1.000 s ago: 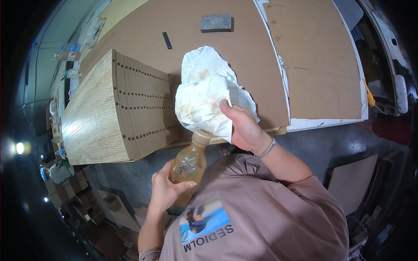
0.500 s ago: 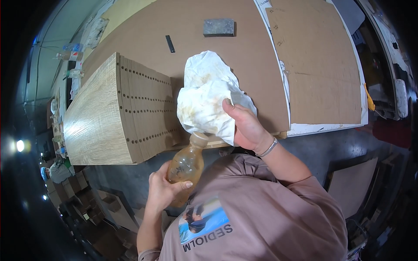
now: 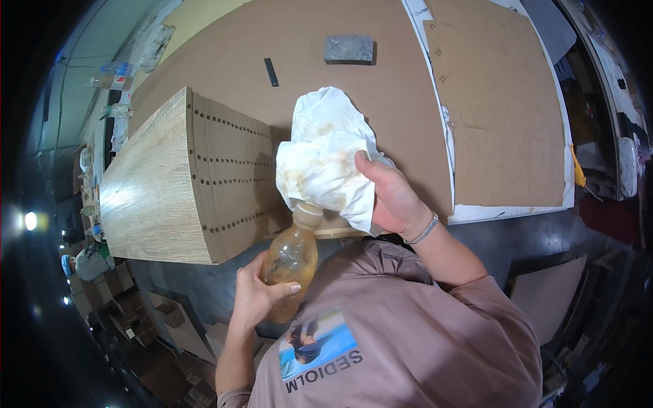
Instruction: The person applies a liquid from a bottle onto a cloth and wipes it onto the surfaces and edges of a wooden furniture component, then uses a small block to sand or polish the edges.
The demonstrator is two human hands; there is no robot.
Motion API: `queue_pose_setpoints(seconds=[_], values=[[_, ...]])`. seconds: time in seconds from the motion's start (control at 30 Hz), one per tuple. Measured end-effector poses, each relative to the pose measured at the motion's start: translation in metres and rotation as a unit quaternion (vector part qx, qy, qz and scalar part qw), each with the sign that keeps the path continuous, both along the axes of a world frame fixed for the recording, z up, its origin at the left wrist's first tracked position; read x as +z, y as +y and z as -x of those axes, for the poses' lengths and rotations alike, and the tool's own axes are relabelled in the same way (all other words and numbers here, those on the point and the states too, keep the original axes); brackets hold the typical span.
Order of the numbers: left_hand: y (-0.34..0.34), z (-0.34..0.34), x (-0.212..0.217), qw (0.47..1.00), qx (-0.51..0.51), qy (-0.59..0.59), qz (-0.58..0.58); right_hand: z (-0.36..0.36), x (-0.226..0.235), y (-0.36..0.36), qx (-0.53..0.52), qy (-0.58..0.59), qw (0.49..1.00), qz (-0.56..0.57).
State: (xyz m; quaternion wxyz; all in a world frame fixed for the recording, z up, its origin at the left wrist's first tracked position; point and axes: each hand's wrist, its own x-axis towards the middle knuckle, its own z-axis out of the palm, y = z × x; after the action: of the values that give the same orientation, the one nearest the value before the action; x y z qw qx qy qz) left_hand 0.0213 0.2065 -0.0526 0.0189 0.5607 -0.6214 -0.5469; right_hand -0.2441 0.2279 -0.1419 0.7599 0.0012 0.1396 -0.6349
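My left hand (image 3: 262, 289) is wrapped round a clear plastic bottle (image 3: 294, 262) with yellowish-brown liquid in it. The bottle's capped neck tilts up toward a stained white cloth (image 3: 326, 160) and touches or nearly touches its lower edge. My right hand (image 3: 398, 200) grips that cloth at its right side, thumb on top and fingers hidden beneath. Left of the cloth stands a stack of wood-grain boards (image 3: 160, 183), with rows of drilled holes along the edges facing it.
Brown sheeting covers the worktable (image 3: 401, 122). A grey block (image 3: 349, 49) and a small black strip (image 3: 271, 72) lie toward its far side. Flat cardboard (image 3: 500, 109) covers the right end. Plastic bottles (image 3: 114, 78) stand at the far left. A panel (image 3: 547, 296) leans low on the right.
The view has shifted slightly, so the table things sit a little lower. The bottle's neck has come a bit closer to the cloth. Both hands keep their holds.
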Motion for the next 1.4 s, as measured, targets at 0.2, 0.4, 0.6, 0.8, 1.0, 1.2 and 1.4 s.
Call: queue_pose_setpoints(seconds=[0.2,0.4,0.6,0.8,1.0,1.2,1.4], values=[[0.002,0.006,0.033,0.990,0.042,0.110,0.075,0.036,0.009,-0.009,-0.065,-0.089,0.994,-0.002],[-0.028,-0.026,0.082,0.847,-0.028,0.433,0.306,0.048,0.042,-0.039,-0.236,0.082,0.968,0.014],[-0.119,-0.045,0.071,0.792,0.141,0.229,0.548,-0.043,-0.008,-0.141,-0.086,0.289,0.947,0.112],[-0.139,-0.035,0.040,0.794,0.221,0.292,0.486,-0.099,0.037,-0.215,-0.530,0.570,0.594,0.205],[-0.137,-0.030,0.043,0.793,0.235,0.311,0.468,-0.083,-0.054,-0.179,-0.131,0.536,0.828,0.102],[-0.143,-0.034,0.042,0.839,0.202,0.269,0.429,-0.069,0.023,-0.221,-0.164,0.404,0.856,0.278],[-0.138,-0.049,0.038,0.842,0.223,0.291,0.396,-0.061,0.027,-0.237,-0.105,0.382,0.874,0.281]])
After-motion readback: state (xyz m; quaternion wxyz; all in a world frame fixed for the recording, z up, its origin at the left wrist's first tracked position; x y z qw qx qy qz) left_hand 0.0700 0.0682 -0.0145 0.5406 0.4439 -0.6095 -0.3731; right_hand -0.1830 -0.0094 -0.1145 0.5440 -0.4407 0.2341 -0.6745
